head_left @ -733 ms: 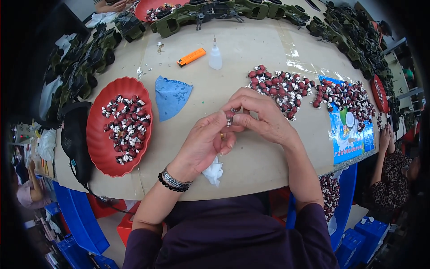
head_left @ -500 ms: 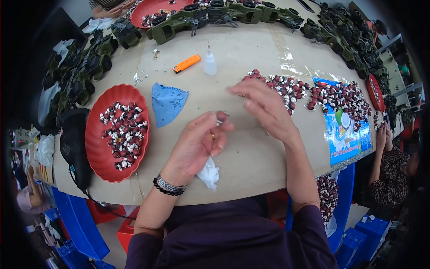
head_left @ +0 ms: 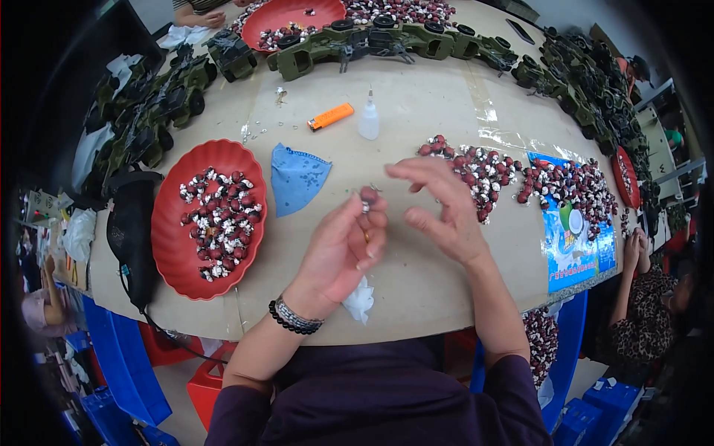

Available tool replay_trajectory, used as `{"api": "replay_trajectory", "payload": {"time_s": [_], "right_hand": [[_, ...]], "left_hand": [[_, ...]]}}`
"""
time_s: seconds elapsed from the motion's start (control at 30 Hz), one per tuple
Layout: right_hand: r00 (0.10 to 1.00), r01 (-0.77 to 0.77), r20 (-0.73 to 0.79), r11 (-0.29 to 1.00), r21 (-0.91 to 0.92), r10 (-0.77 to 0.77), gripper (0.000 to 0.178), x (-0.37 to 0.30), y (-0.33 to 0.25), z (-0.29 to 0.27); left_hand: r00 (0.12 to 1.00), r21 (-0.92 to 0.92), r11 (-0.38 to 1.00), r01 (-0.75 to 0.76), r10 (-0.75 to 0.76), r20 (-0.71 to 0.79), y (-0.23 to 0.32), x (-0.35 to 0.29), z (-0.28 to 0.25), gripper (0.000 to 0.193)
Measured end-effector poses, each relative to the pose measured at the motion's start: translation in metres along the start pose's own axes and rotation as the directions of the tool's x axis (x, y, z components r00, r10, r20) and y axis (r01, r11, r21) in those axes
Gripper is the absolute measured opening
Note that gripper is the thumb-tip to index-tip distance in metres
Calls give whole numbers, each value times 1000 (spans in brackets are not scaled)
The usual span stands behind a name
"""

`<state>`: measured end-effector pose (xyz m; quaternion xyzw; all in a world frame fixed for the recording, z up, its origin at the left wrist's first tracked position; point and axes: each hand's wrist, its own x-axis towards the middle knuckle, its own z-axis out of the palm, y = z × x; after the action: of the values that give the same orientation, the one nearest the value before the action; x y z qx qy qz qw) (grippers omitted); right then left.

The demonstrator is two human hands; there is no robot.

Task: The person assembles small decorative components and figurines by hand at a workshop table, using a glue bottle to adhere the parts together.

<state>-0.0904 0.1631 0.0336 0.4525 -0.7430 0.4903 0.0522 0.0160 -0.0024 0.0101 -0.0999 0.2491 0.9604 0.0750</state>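
Note:
Between the thumb and fingers of my left hand (head_left: pixel 335 249) is a small dark-red and white figure piece (head_left: pixel 368 195), with its round red part uppermost. My right hand (head_left: pixel 450 215) is just to the right of it, thumb and fingers apart, with nothing visible in them. Beyond the right hand lies a heap of similar red and white pieces (head_left: pixel 482 175). More of them fill a red scalloped tray (head_left: pixel 169 249) on my left. A crumpled white tissue (head_left: pixel 360 301) lies beside my left wrist.
A blue cloth (head_left: pixel 299 178), orange lighter (head_left: pixel 330 117) and needle-tipped bottle (head_left: pixel 369 121) lie or stand ahead. Green toy vehicles (head_left: pixel 387 41) line the table's far and side edges. A blue printed sheet (head_left: pixel 569 260) lies under pieces at right. Other people sit around the table.
The view has shifted, so the table things appear farther right. My right thumb has spread from its fingers. The piece in my left hand now shows more clearly above the fingertips.

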Motion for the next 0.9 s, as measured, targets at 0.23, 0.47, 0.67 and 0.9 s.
{"api": "replay_trajectory", "payload": {"time_s": [0.23,0.47,0.67,0.9], "right_hand": [[993,-101,87,975,196,86,29,-3,5,17],[965,-216,188,962,168,184,22,-6,17,19],[899,-424,266,844,327,349,21,-3,7,18],[987,-88,136,996,-4,88,30,0,15,0]], "left_hand": [[998,95,995,35,-31,-51,-11,0,8,32],[992,84,993,85,-76,-100,-15,4,1,32],[987,82,992,99,-88,-138,-16,3,-1,32],[988,3,996,90,-89,-125,-6,5,4,29]]}}
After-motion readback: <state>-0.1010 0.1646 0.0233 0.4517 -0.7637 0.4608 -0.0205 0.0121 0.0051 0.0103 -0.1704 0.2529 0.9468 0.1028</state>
